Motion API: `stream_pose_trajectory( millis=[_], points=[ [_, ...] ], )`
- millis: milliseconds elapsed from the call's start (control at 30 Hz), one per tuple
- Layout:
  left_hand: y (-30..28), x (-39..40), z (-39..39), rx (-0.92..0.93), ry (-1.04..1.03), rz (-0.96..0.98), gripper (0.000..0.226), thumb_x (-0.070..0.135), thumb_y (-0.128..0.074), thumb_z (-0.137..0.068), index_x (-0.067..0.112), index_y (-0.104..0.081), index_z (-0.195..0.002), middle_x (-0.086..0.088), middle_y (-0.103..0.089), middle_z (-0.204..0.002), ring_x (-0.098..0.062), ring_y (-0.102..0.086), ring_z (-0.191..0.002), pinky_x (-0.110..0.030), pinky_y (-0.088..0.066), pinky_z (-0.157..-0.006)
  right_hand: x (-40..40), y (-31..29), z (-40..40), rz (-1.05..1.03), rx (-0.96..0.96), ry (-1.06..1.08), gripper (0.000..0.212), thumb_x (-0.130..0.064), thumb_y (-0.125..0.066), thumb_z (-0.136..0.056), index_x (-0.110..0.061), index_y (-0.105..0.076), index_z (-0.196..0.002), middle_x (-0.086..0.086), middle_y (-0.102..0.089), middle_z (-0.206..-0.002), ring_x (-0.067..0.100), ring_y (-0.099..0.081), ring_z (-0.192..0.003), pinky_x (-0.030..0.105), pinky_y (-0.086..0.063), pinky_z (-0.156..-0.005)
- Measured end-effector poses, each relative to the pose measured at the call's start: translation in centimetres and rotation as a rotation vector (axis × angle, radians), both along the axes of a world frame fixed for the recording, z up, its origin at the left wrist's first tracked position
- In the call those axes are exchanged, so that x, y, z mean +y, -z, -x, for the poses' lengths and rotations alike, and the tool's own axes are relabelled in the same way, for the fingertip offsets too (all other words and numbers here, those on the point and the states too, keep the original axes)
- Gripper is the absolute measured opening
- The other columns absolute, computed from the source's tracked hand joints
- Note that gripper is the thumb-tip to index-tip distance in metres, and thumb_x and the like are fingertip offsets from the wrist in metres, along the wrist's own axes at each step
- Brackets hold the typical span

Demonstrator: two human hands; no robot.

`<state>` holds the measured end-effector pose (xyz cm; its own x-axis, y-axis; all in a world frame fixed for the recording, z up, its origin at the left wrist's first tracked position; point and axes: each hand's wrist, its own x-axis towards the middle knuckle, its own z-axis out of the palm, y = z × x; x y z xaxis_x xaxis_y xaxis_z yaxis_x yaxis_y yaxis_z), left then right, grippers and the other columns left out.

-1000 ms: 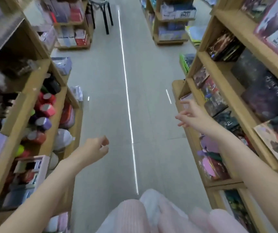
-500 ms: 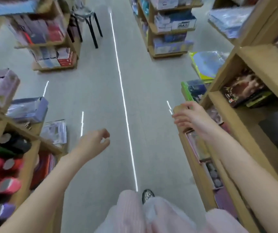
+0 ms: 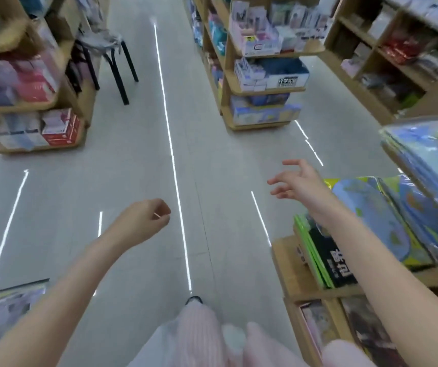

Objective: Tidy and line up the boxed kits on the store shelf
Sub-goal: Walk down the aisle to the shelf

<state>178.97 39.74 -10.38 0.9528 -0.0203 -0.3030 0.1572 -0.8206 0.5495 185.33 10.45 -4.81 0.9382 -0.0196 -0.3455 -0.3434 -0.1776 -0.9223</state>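
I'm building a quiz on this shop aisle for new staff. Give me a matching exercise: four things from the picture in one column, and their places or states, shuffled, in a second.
Column one:
1 left hand
2 right hand
3 black-legged stool
4 red box

Column two:
A far up the aisle on the left
B fingers spread, holding nothing
C bottom shelf of the far-left unit
D fingers curled, holding nothing

Pairs: 1-D, 2-B, 3-A, 4-C

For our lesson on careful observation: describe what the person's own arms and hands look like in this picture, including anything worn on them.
Both forearms are bare, with no sleeves in view. The left hand and the right hand wear no gloves, and no rings, watch or bracelets can be seen. Nails look short and plain, though the picture is slightly blurred.
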Motion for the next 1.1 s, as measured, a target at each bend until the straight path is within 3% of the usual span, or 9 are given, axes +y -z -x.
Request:
stream_pose_trajectory(
  millis=[167, 300, 433, 533, 633, 733, 800, 1000, 1100],
  points=[
    [-2.1, 3.3, -16.4, -0.025, 0.040, 0.013, 0.008, 0.021, -0.055, -0.089, 0.029, -0.057, -0.088, 0.012, -0.061, -0.087, -0.006, -0.059, -0.081, -0.027, -0.047, -0.077, 3.2, -0.9, -14.9, -0.020, 0.000, 0.005, 0.032, -0.001, -0.050, -0.087, -0.011, -0.039, -0.116, 0.011, -0.063, -0.084, 0.016, -0.058, -0.055, 0.022, -0.049, -0.055],
    [-0.4, 6.9, -29.9, -0.011, 0.063, -0.068, 0.009, 0.024, -0.054, -0.090, 0.023, -0.059, -0.097, 0.007, -0.063, -0.095, -0.012, -0.060, -0.087, -0.025, -0.045, -0.076, 6.6, 0.9, -29.4, 0.008, -0.010, -0.031, 0.034, -0.001, -0.049, -0.087, -0.012, -0.037, -0.117, 0.009, -0.062, -0.082, 0.019, -0.057, -0.059, 0.021, -0.048, -0.055],
    [-0.5, 9.9, -43.6, 0.037, 0.104, -0.227, 0.021, 0.025, -0.052, -0.092, 0.017, -0.058, -0.110, 0.003, -0.062, -0.104, -0.016, -0.059, -0.094, -0.026, -0.045, -0.082, 9.9, 1.7, -45.0, 0.351, -0.200, -0.196, 0.037, -0.006, -0.051, -0.087, -0.009, -0.039, -0.121, 0.012, -0.061, -0.087, 0.026, -0.060, -0.073, 0.036, -0.050, -0.071],
    [-2.3, 12.2, -52.9, -0.029, 0.051, -0.167, 0.021, 0.025, -0.052, -0.091, 0.017, -0.059, -0.110, 0.002, -0.063, -0.103, -0.016, -0.059, -0.091, -0.031, -0.047, -0.082, 13.2, 0.0, -55.6, 0.689, -0.371, -0.357, 0.036, -0.011, -0.051, -0.088, -0.011, -0.041, -0.123, 0.010, -0.061, -0.092, 0.029, -0.058, -0.087, 0.037, -0.046, -0.076],
    [-3.3, 15.0, -61.3, -0.060, 0.017, -0.101, 0.018, 0.024, -0.052, -0.092, 0.018, -0.059, -0.108, 0.004, -0.062, -0.099, -0.013, -0.058, -0.090, -0.029, -0.046, -0.079, 17.5, -1.5, -65.6, 0.629, -0.437, -0.480, 0.037, -0.012, -0.050, -0.090, -0.013, -0.039, -0.125, 0.001, -0.056, -0.085, 0.014, -0.054, -0.071, 0.026, -0.039, -0.061],
    [-2.6, 18.4, -70.3, -0.043, 0.001, -0.133, 0.021, 0.024, -0.051, -0.092, 0.016, -0.059, -0.110, 0.002, -0.063, -0.106, -0.015, -0.057, -0.096, -0.029, -0.044, -0.082, 20.9, -1.0, -75.2, 0.634, -0.466, -0.539, 0.040, -0.013, -0.052, -0.089, -0.014, -0.038, -0.127, 0.002, -0.055, -0.096, 0.014, -0.053, -0.081, 0.029, -0.043, -0.074],
    [-1.8, 20.9, -77.4, -0.072, -0.001, -0.161, 0.023, 0.024, -0.049, -0.093, 0.015, -0.059, -0.113, 0.001, -0.060, -0.108, -0.016, -0.054, -0.100, -0.026, -0.040, -0.080, 22.7, -0.4, -82.0, 0.664, -0.502, -0.525, 0.039, -0.013, -0.053, -0.088, -0.012, -0.041, -0.125, 0.005, -0.053, -0.105, 0.019, -0.050, -0.095, 0.032, -0.042, -0.083],
    [-2.5, 26.9, -98.9, -0.082, 0.114, -0.187, 0.027, 0.028, -0.047, -0.094, 0.019, -0.055, -0.118, 0.005, -0.058, -0.121, -0.015, -0.053, -0.110, -0.025, -0.040, -0.085, 26.8, -2.7, -100.5, 0.811, -0.515, -0.386, 0.038, -0.015, -0.050, -0.091, -0.011, -0.040, -0.128, 0.011, -0.044, -0.127, 0.025, -0.039, -0.119, 0.029, -0.031, -0.087],
    [-4.7, 28.2, -108.6, -0.082, 0.235, -0.241, 0.027, 0.029, -0.046, -0.095, 0.020, -0.054, -0.119, 0.008, -0.057, -0.117, -0.015, -0.054, -0.102, -0.020, -0.040, -0.073, 27.8, -5.1, -108.4, 0.793, -0.526, -0.280, 0.042, -0.014, -0.051, -0.089, -0.012, -0.040, -0.129, 0.010, -0.044, -0.127, 0.023, -0.041, -0.118, 0.027, -0.031, -0.090]
  ],
)
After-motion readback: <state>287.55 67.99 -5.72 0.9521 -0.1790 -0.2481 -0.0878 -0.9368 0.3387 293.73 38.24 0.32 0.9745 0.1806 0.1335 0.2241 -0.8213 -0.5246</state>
